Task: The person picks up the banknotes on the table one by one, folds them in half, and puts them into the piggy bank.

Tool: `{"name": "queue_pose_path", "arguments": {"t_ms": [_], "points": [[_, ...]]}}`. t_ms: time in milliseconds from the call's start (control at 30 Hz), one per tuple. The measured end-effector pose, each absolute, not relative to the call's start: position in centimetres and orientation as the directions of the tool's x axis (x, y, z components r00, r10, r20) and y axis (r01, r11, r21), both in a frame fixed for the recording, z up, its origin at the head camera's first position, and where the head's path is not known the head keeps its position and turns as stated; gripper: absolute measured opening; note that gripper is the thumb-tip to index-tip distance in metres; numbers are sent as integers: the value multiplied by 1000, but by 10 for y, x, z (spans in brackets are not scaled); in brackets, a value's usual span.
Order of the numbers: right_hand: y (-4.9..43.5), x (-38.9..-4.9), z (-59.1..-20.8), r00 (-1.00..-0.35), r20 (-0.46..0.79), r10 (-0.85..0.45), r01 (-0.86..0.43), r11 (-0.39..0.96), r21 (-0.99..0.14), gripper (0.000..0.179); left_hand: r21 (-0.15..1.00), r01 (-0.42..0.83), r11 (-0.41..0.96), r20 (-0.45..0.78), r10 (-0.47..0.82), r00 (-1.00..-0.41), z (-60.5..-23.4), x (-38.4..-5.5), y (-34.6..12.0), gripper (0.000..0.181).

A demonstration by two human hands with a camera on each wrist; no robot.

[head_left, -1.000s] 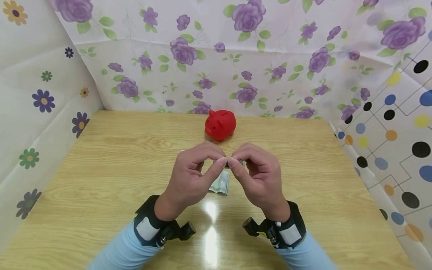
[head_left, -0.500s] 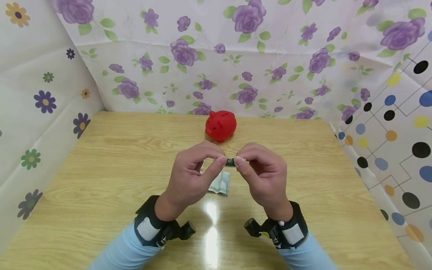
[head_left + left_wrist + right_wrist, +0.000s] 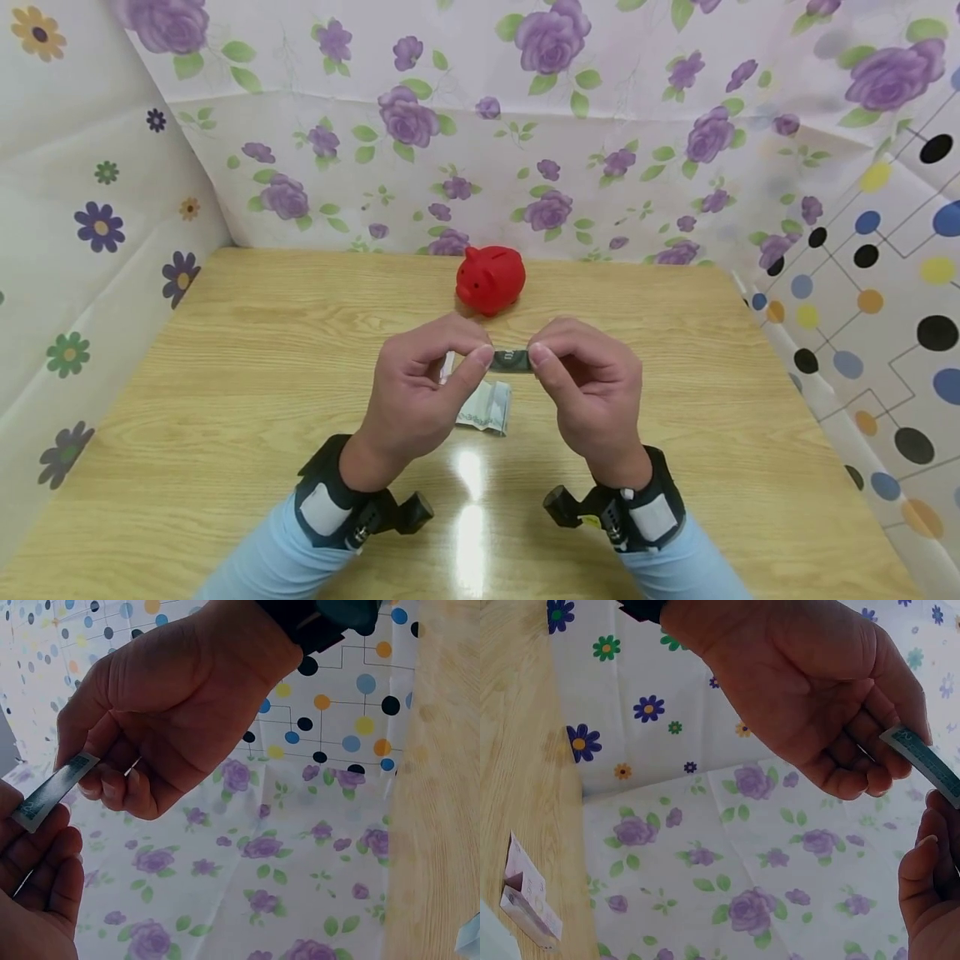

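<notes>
A narrow, folded dark green banknote is stretched between my two hands above the table. My left hand pinches its left end between thumb and fingers, and my right hand pinches the other end the same way. In the left wrist view the banknote forms a flat, shiny strip with a pale border. The right wrist view shows the banknote bowed slightly between the fingertips. Below the hands, a pale green creased banknote lies on the table.
A red piggy bank stands near the back of the wooden table. A folded pinkish banknote stands partly open on the table, mostly behind my left hand in the head view. Patterned cloth walls enclose the back and sides.
My hands have drawn apart along the dark green banknote, the right hand moving right and the left slightly left. More of the strip shows between the fingertips; the piggy bank stays put.
</notes>
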State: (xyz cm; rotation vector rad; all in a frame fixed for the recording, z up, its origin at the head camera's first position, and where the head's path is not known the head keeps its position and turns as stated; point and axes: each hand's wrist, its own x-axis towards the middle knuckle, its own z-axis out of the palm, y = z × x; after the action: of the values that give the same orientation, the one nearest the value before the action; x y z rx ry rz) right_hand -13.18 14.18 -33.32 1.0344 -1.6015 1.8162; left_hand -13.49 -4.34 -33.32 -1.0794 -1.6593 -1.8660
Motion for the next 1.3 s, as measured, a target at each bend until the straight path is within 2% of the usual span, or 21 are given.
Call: {"name": "queue_pose_path", "arguments": {"t_ms": [233,400,500,567,767,867,1067,1300], "points": [[142,-132,-335,-587,806,-76,-789,-171,-590,15,638,747,-186,770,177,-613,-334,-136,-42,9],[143,-131,-336,-647,761,-43,-748,-157,-645,10,643,749,-160,766,175,-619,-332,-135,-43,17],[143,-130,-337,-670,742,-23,-732,-148,-665,13,642,747,-173,766,186,-615,-330,-134,-43,22],[144,-131,-337,-662,749,-30,-738,-152,-658,15,647,740,-184,762,195,-618,-330,-133,-44,22],[148,-137,-333,-564,812,-151,-781,-224,-584,16,670,727,-152,740,213,-637,-328,-133,-47,21],[149,-138,-332,-536,822,-195,-784,-247,-570,19,668,730,-145,741,225,-633,-328,-134,-48,24],[151,-139,-331,-552,809,-203,-782,-212,-587,21,619,778,-107,775,238,-585,-325,-138,-50,26],[154,-138,-328,-566,791,-232,-783,-148,-603,23,598,798,75,773,207,-599,-324,-137,-52,29]]}}
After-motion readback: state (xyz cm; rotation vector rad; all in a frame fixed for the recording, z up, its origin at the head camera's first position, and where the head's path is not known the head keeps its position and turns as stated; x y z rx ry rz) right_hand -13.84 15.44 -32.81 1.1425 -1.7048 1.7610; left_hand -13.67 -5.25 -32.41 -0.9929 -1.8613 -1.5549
